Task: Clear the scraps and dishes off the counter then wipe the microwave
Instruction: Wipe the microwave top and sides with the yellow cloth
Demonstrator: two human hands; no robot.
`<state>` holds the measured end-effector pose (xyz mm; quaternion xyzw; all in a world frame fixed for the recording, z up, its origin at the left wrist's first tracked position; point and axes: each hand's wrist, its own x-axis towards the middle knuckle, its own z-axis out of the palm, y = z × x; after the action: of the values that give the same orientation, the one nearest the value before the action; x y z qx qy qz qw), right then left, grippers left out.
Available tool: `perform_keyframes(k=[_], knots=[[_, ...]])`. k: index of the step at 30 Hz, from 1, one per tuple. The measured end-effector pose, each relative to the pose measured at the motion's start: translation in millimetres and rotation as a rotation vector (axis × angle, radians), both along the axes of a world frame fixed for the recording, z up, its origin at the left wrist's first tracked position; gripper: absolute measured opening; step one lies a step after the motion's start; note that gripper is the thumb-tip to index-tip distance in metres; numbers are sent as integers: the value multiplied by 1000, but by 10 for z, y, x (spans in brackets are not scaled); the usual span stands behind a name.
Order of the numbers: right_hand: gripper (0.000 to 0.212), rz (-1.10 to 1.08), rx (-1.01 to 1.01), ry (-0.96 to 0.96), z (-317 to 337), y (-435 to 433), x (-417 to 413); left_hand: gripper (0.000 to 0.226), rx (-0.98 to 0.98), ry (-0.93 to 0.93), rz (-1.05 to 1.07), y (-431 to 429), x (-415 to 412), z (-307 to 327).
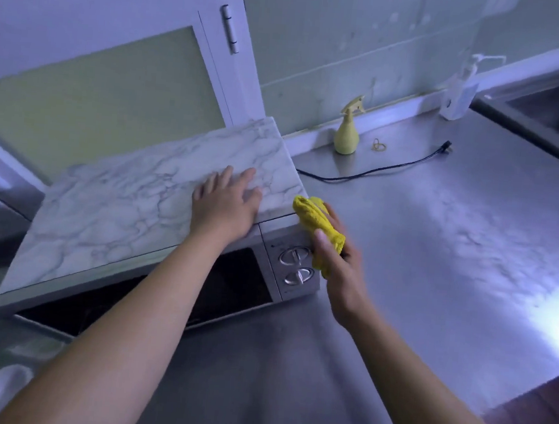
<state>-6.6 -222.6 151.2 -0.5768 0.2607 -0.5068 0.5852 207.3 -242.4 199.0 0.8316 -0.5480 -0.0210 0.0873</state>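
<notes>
Microwave (120,219) has its right front corner just left of the right grip (340,267), which is clenched round the cloth (317,225), and the left grip (225,207) lies flat and released on top.

Pale scuffed wall (369,35) with faint seams, white cabinet door (96,97) at left with greenish panel and metal hinge (229,29), steel counter (436,241) along the wall, dark sink (547,109) far right; bluish light, bright glare (558,310) on the counter's right
</notes>
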Motion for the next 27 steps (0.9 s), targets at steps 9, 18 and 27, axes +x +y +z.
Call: perform_keyframes(k=[9,18,27], knots=[[41,-84,402,45,245,-146,-158,52,-32,-42,-22,-24,-29,-5],[48,-320,306,189,81,-164,363,52,-51,-69,-15,-38,-39,-13],[42,-293,63,42,-490,-239,309,53,-43,-53,-12,-54,-36,-45]])
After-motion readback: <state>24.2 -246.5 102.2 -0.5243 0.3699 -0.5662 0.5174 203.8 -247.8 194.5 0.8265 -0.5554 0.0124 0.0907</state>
